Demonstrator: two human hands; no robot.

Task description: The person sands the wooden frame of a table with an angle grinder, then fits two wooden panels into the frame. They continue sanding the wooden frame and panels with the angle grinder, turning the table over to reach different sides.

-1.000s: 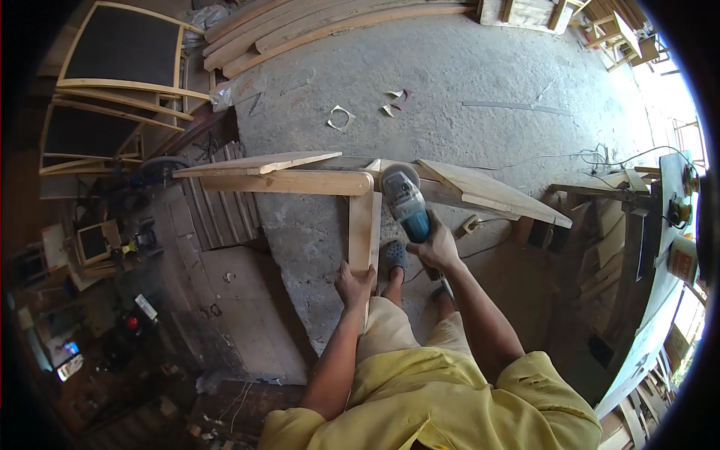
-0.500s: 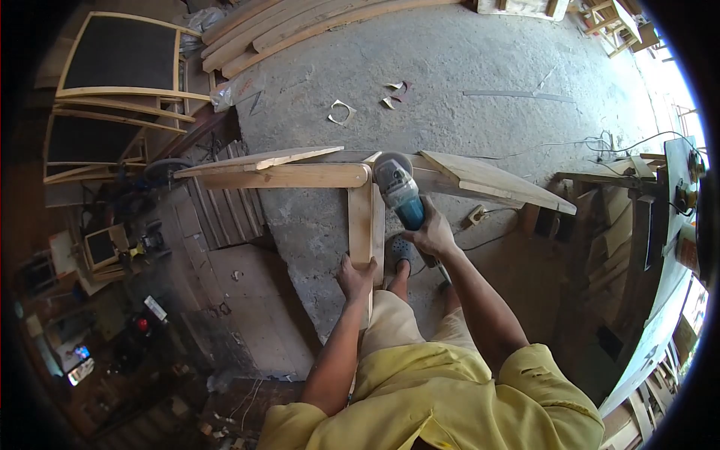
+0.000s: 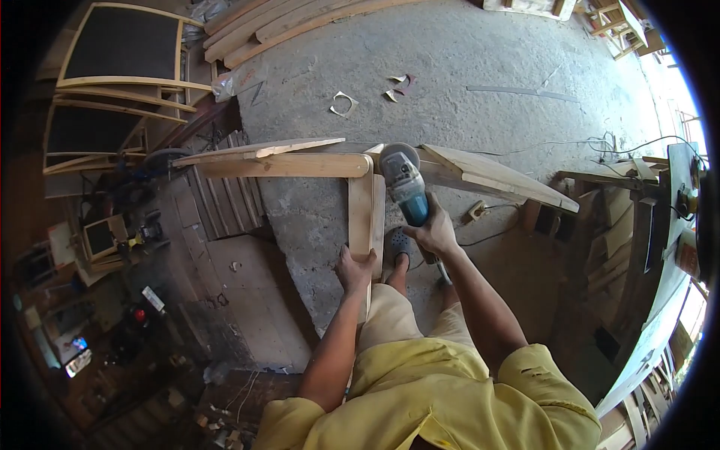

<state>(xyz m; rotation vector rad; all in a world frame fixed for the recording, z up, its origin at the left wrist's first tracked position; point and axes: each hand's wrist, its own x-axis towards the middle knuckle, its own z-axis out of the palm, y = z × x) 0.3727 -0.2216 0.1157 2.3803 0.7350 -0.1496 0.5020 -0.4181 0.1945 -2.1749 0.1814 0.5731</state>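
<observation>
My right hand (image 3: 435, 229) is wrapped round the teal body of an angle grinder (image 3: 409, 191). The grinder's round disc lies right at the corner of a wooden frame (image 3: 285, 165), where a rounded rail meets an upright leg. My left hand (image 3: 354, 268) grips that wooden leg (image 3: 361, 217) lower down, close in front of my legs. Slatted boards spread out from the joint to the left and the right, the right-hand board (image 3: 499, 176) slanting away. The far side of the joint is hidden behind the grinder.
Long planks (image 3: 277, 30) are stacked at the top left, beside dark-panelled wooden frames (image 3: 124, 46). Thin ring-shaped offcuts (image 3: 343, 104) lie on the concrete floor (image 3: 450, 60). A power socket block (image 3: 477, 211) with a cord sits to the right, near a workbench (image 3: 611, 174).
The wooden frame, the grinder and both hands appear slightly higher in the view. The grinder's head has shifted a little to the right; both grips are unchanged.
</observation>
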